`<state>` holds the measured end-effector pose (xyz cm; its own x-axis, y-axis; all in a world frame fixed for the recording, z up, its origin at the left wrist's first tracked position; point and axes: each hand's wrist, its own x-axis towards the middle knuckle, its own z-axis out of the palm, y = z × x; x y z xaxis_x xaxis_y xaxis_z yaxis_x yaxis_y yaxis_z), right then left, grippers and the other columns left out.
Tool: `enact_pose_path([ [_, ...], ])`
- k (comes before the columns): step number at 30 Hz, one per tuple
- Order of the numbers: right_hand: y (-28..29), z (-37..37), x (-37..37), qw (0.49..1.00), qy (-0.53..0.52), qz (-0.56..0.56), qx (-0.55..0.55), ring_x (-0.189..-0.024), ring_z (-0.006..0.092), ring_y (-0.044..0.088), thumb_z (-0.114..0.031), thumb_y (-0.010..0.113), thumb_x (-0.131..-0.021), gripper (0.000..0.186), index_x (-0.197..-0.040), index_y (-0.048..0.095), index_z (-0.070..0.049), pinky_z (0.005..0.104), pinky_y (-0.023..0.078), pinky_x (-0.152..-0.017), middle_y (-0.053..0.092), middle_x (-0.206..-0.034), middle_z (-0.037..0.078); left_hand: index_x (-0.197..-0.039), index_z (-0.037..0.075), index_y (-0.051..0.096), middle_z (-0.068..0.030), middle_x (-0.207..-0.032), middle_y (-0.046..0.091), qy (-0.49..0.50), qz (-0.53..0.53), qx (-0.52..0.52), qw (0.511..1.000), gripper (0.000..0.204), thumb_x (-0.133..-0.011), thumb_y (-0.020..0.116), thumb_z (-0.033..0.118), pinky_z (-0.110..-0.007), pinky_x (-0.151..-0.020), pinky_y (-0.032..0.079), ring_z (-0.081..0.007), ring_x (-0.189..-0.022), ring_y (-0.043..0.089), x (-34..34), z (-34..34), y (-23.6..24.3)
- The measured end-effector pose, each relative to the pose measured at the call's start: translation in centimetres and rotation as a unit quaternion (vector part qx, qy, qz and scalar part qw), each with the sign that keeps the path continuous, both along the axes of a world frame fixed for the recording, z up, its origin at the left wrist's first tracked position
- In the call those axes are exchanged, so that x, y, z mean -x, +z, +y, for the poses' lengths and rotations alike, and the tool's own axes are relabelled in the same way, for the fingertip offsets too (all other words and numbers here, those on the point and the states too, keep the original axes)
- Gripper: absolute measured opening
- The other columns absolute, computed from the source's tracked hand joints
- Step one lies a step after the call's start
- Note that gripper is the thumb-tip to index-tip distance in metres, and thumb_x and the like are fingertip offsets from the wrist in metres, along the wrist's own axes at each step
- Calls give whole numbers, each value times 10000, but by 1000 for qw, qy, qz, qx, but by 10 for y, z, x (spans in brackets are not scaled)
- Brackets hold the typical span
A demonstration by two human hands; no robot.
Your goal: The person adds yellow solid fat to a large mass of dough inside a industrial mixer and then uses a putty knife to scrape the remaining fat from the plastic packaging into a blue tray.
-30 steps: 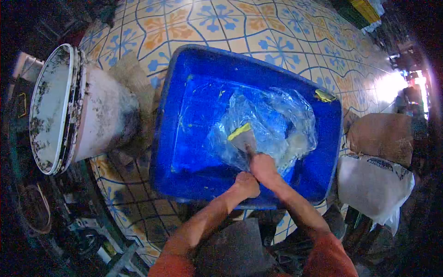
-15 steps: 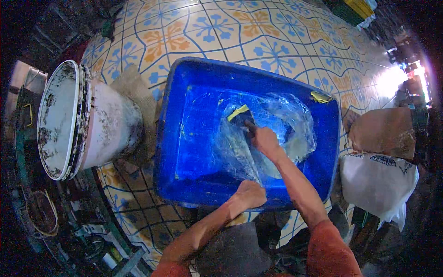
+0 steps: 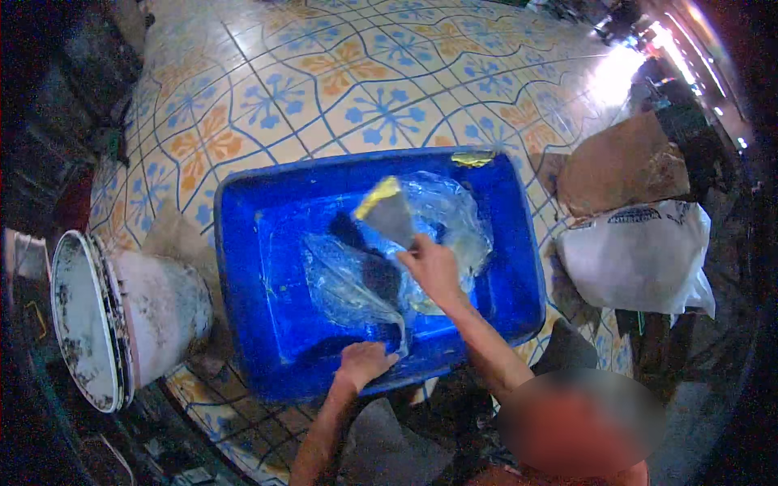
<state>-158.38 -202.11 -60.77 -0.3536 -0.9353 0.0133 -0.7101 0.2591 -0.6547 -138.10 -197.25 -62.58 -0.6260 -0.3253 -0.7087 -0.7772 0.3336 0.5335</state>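
My right hand (image 3: 435, 273) grips a scraper (image 3: 389, 217) with a broad grey blade, raised above the blue tub (image 3: 243, 243). Yellow paste coats the blade's edge. At the tub's near side, my left hand (image 3: 365, 364) is closed on the gathered end of a clear plastic bag (image 3: 344, 279). The bag lies spread over the tub floor, left of the scraper. Another crumpled stretch of clear plastic (image 3: 454, 206) sits at the tub's right, partly behind the scraper and my right hand. Whether both pieces are one bag, I cannot tell.
A smear of yellow paste (image 3: 474, 159) clings to the tub's far rim. To the left a stained white bucket (image 3: 162, 312) lies tilted, its mouth facing left. A brown paper sack (image 3: 624, 166) and a white sack (image 3: 636, 255) stand at the right on the patterned tile floor (image 3: 324, 105).
My right hand has lifted the scraper off the bag, and the blade now shows with paste along its edge. My left hand keeps its hold on the bag. The whole view has shifted.
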Motion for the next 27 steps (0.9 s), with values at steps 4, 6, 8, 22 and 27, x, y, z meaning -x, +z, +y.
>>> enact_pose_path([
  [4,-19,36,83,981,-144,131,-1,-696,396,614,-237,595,-838,238,-890,537,-12,491,470,-631,635,-740,189,-1021,74,641,-185,-1047,631,31,-69,-7,997,600,-772,525,608,-447,-843,457,-331,-999,597,-25,-3,-22],
  [6,-23,31,101,970,-190,153,-20,-715,414,608,-216,573,-850,221,-900,521,-7,501,462,-637,630,-755,204,-1074,77,616,-179,-1094,615,55,-79,-11,995,608,-788,519,605,-429,-876,437,-322,-1042,574,-19,-8,8],
  [8,-23,14,110,965,-219,147,-6,-754,443,593,-178,538,-863,191,-914,495,0,523,443,-655,619,-795,241,-1117,109,617,-179,-1098,616,124,-52,16,991,593,-803,499,598,-445,-897,435,-358,-1028,577,-22,-11,21],
  [22,9,-43,40,993,-105,-12,44,-739,444,579,-221,536,-874,209,-982,536,-42,505,446,-634,607,-785,233,-1050,78,625,-171,-1027,633,252,72,127,957,363,-843,582,374,-414,-851,443,-348,-994,577,-39,7,59],
  [27,107,-18,29,912,28,-403,-71,-512,86,520,-308,536,-902,239,-927,560,-72,241,395,-432,566,-661,13,-994,52,635,-161,-1007,640,366,136,164,906,239,-832,630,229,-395,-813,468,-317,-933,608,-59,35,126],
])
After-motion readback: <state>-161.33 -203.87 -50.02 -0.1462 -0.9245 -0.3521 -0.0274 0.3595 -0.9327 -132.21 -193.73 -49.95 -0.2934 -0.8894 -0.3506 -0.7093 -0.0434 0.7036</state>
